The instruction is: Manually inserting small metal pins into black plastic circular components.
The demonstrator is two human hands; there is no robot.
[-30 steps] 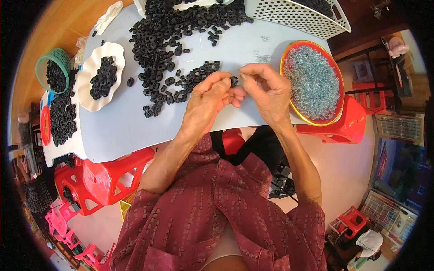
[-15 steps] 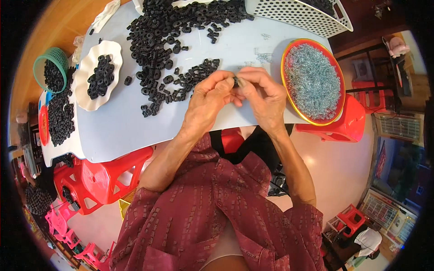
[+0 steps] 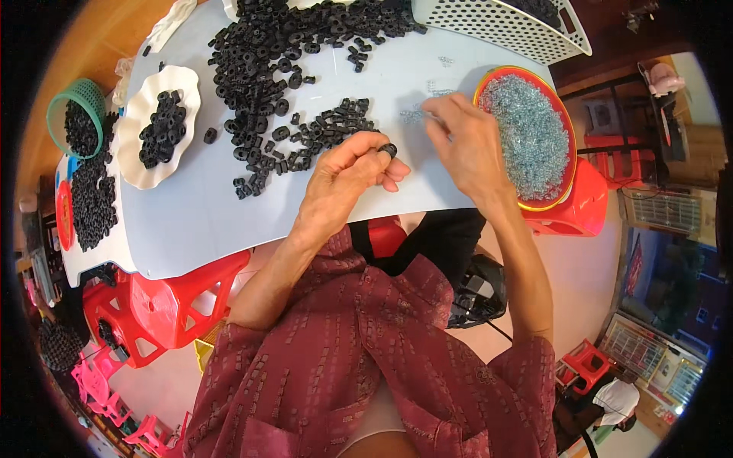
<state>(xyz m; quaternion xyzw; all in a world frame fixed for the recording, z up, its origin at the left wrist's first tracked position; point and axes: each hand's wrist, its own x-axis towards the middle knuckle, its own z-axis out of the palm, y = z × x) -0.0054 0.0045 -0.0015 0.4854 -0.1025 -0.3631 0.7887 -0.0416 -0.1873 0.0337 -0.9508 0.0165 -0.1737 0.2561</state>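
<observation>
My left hand (image 3: 347, 179) pinches a small round black plastic piece (image 3: 388, 150) between thumb and fingers, above the table's near edge. My right hand (image 3: 469, 145) is apart from it, fingers bent and parted, with nothing visible between them. Its fingertips hover beside a small scatter of tiny silvery spring-like pieces (image 3: 413, 116) on the table. Many more such pieces (image 3: 527, 137) fill a red gold-rimmed tray (image 3: 571, 153) just right of that hand. Left of my left hand spreads a large heap of black plastic parts (image 3: 252, 99), with smaller black blocks (image 3: 332, 126) close by.
A white scalloped dish (image 3: 137, 164) at the left holds round black parts. Beyond it stands a green basket (image 3: 59, 126) beside another black pile (image 3: 93, 202). A white perforated basket (image 3: 496, 30) stands at the far right. Red stools (image 3: 164, 305) are below the table's near edge.
My right hand has come off the black piece and moved right, toward the scattered silvery pieces. My left hand keeps hold of the black piece, nearly in place.
</observation>
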